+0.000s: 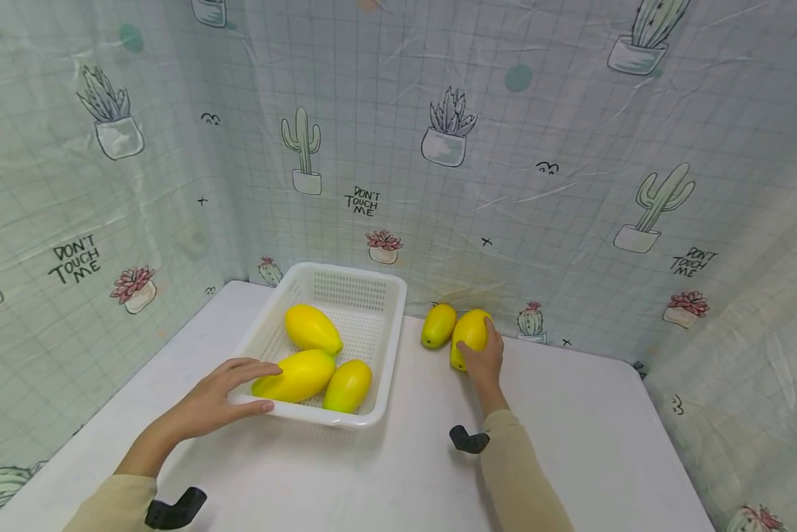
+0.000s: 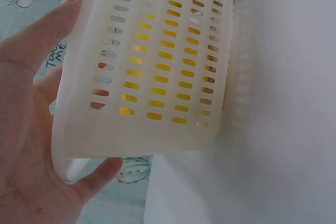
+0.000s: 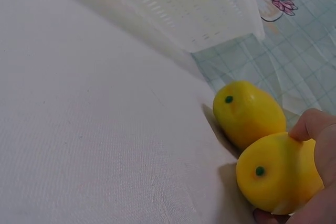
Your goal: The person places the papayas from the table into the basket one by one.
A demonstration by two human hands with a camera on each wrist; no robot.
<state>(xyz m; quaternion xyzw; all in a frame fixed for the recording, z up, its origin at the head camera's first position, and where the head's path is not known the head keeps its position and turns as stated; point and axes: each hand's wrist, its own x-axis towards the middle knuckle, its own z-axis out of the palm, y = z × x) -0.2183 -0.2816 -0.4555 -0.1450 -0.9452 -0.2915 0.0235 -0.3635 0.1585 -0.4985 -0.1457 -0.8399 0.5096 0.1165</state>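
Note:
A white perforated plastic basket (image 1: 390, 355) holds three yellow mangoes, one at the back (image 1: 312, 329), one at front left (image 1: 298, 377) and one at front right (image 1: 348, 386). My left hand (image 1: 221, 395) rests at its front left corner, thumb against the rim and fingers extended over the side. In the left wrist view the hand (image 2: 31, 129) straddles that corner. To the basket's right, my right hand (image 1: 486, 358) grips a larger yellow mango (image 1: 470, 332) between thumb and fingers. Beside it lies a smaller greenish-yellow mango (image 1: 439, 326), also visible as the rear mango (image 3: 247, 111) in the right wrist view.
A white table (image 1: 411, 458) carries everything. Curtain-like sheeting (image 1: 478, 199) with cactus prints stands close behind the mangoes and basket, and along both sides. Black wrist mounts (image 1: 469, 440) sit by both sleeves.

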